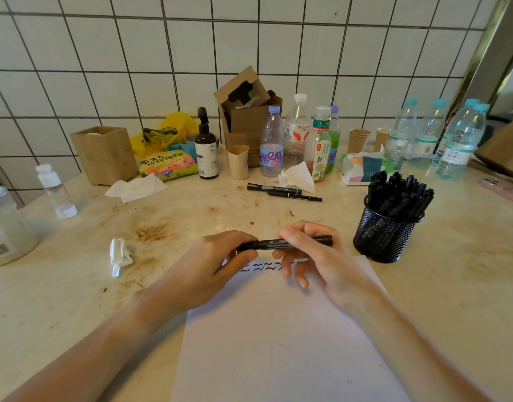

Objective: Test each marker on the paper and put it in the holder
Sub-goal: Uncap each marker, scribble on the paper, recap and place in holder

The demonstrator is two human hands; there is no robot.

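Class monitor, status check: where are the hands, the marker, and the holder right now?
Left hand and right hand both grip one black marker level over the paper. Mesh holder nearly full, right of paper. Two markers wait behind. Path clear.

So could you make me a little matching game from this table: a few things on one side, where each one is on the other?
Things:
1. marker
2. mesh holder
3. crumpled tissue
4. two loose markers

Places:
A. right of the paper, full of black markers
B. on the table, left of the hands
C. held level in both hands, above the scribbles
D. lying in front of the bottles

Pairs: 1-C, 2-A, 3-B, 4-D
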